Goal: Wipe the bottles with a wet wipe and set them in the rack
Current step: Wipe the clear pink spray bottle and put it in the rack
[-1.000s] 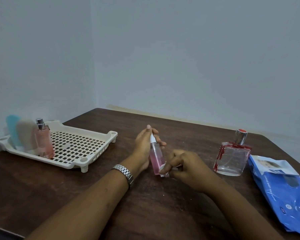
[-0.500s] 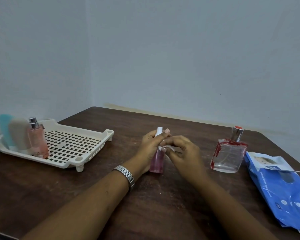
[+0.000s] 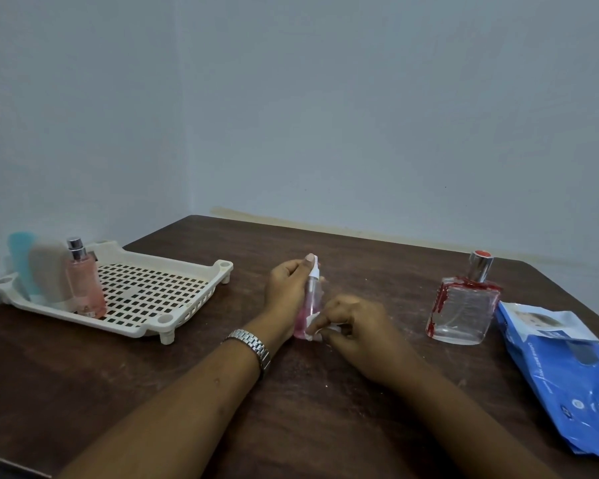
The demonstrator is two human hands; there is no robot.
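Observation:
A small pink spray bottle (image 3: 311, 302) with a white nozzle stands upright at the table's centre. My left hand (image 3: 287, 288) grips it from the left, a fingertip on the nozzle. Pressed against the bottle's lower right side is a crumpled white wet wipe (image 3: 314, 327), pinched in my right hand (image 3: 351, 323). At the left stands a cream perforated rack (image 3: 153, 295) holding a pink bottle with a silver cap (image 3: 85, 288), a beige bottle (image 3: 49, 271) and a teal bottle (image 3: 21, 261). A square clear glass bottle with red streaks (image 3: 462, 309) stands to the right.
A blue pack of wet wipes (image 3: 567, 368) lies at the table's right edge, its flap open. The dark wooden table (image 3: 153, 392) meets pale walls at the back and left. A metal watch (image 3: 251, 344) is on my left wrist.
My right hand has slid the wipe from the bottle's top down to its lower part. My left hand still holds the bottle upright.

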